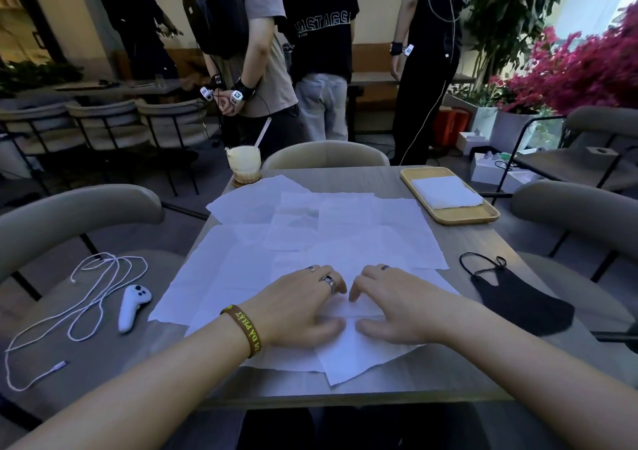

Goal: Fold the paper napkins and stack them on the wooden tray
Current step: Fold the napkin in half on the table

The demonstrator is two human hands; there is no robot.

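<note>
Both hands lie on a paper napkin (348, 349) at the near edge of the table (379, 385). The left hand (298, 306) and the right hand (397, 306) are side by side, palms down, with the fingertips turned toward each other and almost meeting over a crease in the paper. The fingers are bent and press on the sheet; neither hand is closed around anything, they only rest flat on the napkin. The left hand has rings on two fingers and a dark wristband (245, 329) with yellow letters on the wrist; the right hand also has a ring. Under and behind this napkin, many more unfolded napkins (345, 222) are spread over the middle of the table, overlapping each other. At the far right corner of the table is the wooden tray (480, 213), and a small stack of folded napkins (445, 191) lies in it. A glass with a pale drink (243, 165) and a straw stands on a coaster at the far left corner. A black face mask (518, 297) lies on the table just right of the right hand. On the chair seat to the left are a white controller (133, 306) and a white cable (86, 297). Several people (321, 49) stand behind the table with their backs turned.
</note>
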